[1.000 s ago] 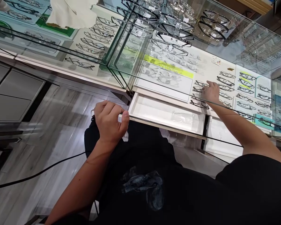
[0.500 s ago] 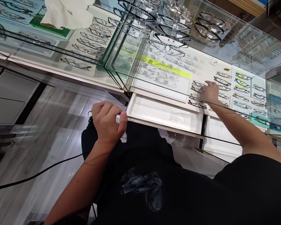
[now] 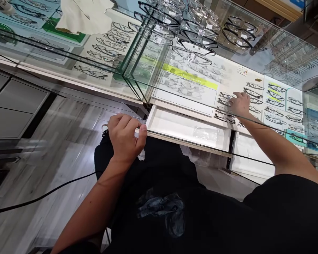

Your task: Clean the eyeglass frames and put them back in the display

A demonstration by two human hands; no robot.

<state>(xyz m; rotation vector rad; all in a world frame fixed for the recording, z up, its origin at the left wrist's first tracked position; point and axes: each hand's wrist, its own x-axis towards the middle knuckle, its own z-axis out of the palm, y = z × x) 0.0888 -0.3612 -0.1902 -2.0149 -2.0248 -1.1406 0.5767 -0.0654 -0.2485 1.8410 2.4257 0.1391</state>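
Observation:
My left hand (image 3: 125,135) is closed, fingers curled at the left end of the glass edge in front of the pulled-out white drawer (image 3: 182,128); what it grips is hidden. Inside the glass display case, my right hand (image 3: 240,104) reaches over the white shelf with its fingers apart, between rows of eyeglasses. Just left of its fingertips lie dark-framed glasses (image 3: 224,101), and a black pair (image 3: 253,92) lies to the right. More glasses (image 3: 225,118) lie below the hand. Nothing is visibly held in it.
Glasses stand on an upper glass shelf (image 3: 196,53) over the case. A crumpled pale cloth (image 3: 82,16) lies at the upper left. A clear plastic bag (image 3: 206,133) is in the drawer. A black cable (image 3: 42,197) crosses at the lower left, above the wooden floor (image 3: 69,127).
The view has shifted slightly, so the case and both hands appear a little further right. Both hands keep nearly the same pose and place.

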